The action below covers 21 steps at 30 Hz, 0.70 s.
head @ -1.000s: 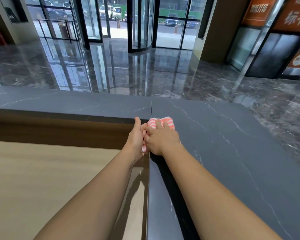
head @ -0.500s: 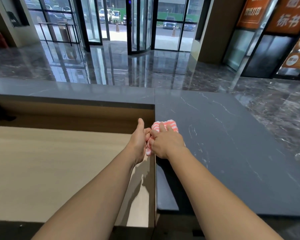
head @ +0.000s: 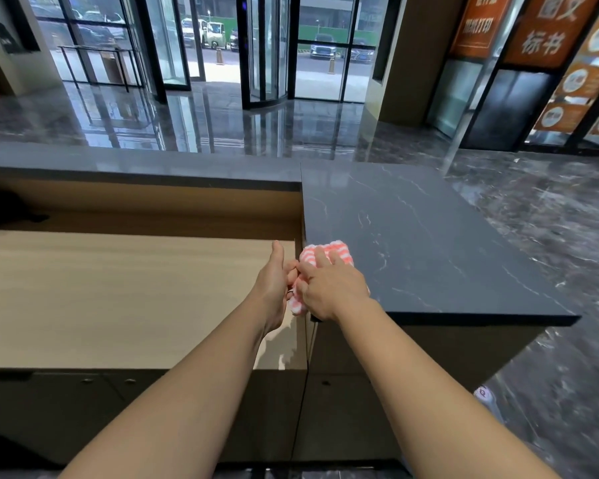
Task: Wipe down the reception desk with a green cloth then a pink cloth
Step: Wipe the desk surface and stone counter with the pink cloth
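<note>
The pink cloth (head: 327,254), striped pink and white, lies bunched at the left edge of the dark stone worktop (head: 429,243), near its front corner, with a fold hanging over that edge. The right hand (head: 332,288) rests on top of it, fingers spread and pressing it down onto the stone. The left hand (head: 274,281) sits just beside, over the edge, thumb pointing up and fingers reaching the hanging fold; whether it grips the cloth cannot be told.

The stone is dark grey with thin white veins and a matt sheen. To its left, a step lower, runs a pale wooden worktop (head: 118,292), backed by a brown wooden wall and topped along the far side by a dark ledge (head: 135,164). Dark cabinet fronts (head: 83,409) with small knobs stand below the wood.

Beyond the desk a glossy dark marble floor (head: 222,122) mirrors the daylight from tall glass doors (head: 267,50). Parked cars (head: 320,50) show outside. Orange signs (head: 547,25) with white characters line the right wall.
</note>
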Available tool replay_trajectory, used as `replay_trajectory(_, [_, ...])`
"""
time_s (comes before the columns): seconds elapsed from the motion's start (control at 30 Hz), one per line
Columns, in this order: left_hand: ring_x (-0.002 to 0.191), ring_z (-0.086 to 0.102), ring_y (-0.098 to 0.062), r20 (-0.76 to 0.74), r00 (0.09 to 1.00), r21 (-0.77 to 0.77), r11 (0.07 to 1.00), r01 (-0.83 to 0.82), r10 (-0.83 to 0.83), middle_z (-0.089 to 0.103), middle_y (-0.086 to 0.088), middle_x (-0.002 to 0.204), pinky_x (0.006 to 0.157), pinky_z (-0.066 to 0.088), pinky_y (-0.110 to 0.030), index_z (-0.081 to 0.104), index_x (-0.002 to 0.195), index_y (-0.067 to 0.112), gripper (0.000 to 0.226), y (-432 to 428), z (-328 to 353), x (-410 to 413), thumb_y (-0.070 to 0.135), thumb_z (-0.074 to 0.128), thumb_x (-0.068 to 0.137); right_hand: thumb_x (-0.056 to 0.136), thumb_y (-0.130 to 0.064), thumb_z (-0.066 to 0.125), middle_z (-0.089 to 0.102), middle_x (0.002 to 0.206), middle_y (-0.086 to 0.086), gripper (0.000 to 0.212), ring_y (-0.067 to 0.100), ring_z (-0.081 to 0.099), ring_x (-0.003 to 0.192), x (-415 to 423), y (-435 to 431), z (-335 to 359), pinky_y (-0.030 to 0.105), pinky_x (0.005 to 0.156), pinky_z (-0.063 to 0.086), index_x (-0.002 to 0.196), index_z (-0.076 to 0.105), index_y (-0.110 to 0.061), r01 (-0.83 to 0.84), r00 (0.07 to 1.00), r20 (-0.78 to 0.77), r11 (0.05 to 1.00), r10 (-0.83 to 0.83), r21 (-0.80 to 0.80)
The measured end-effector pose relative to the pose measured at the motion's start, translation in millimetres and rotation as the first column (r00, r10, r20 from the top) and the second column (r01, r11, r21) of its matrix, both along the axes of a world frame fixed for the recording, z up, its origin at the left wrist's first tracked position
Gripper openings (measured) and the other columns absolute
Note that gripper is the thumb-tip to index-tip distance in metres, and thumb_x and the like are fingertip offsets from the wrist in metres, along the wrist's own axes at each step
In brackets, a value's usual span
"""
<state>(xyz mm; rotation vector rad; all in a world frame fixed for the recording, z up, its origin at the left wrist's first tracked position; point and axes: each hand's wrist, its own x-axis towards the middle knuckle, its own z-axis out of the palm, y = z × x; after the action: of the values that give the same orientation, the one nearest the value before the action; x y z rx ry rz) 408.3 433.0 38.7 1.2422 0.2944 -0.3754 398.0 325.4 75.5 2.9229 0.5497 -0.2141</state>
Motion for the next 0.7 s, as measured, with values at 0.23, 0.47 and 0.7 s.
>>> replay_trajectory(0.23, [0.125, 0.052, -0.027, 0.027, 1.0, 0.071, 0.997, -0.017, 0.015, 0.057, -0.007, 0.136, 0.089, 0.048, -0.037, 0.049, 0.138, 0.013, 0.077, -0.9, 1.2, -42.0, 0.065, 0.013, 0.095, 0.102, -0.041, 0.039, 0.004, 0.163, 0.009, 0.061, 0.033, 0.004, 0.15, -31.7, -6.3, -7.7, 0.047, 0.117, 0.019, 0.155, 0.014, -0.024, -0.041, 0.999, 0.02, 0.999, 0.041, -0.017])
replay_trajectory(0.47, [0.118, 0.053, -0.016, 0.43, 0.875, 0.808, 0.528, -0.262, -0.223, 0.06, 0.004, 0.131, 0.104, 0.037, -0.035, 0.062, 0.124, 0.026, 0.036, 4.0, 8.7, -67.4, 0.029, 0.06, 0.089, 0.096, -0.04, 0.052, 0.035, 0.154, -0.007, 0.061, 0.02, 0.04, 0.136, -44.3, -39.8, -7.4, 0.04, 0.094, 0.047, 0.15, 0.024, -0.031, -0.06, 0.995, 0.088, 0.966, 0.039, 0.253])
replay_trajectory(0.7, [0.132, 0.04, -0.009, 0.41, 0.722, 0.886, 0.055, -0.461, -0.557, 0.05, 0.012, 0.142, 0.105, 0.021, -0.029, 0.059, 0.129, 0.031, 0.042, -17.1, -3.5, -71.7, 0.041, 0.063, 0.088, 0.095, -0.037, 0.058, 0.028, 0.158, -0.008, 0.06, 0.016, 0.031, 0.143, -45.1, -62.3, -18.1, 0.036, 0.107, 0.04, 0.148, 0.033, -0.029, -0.109, 0.985, 0.159, 0.955, 0.066, 0.275])
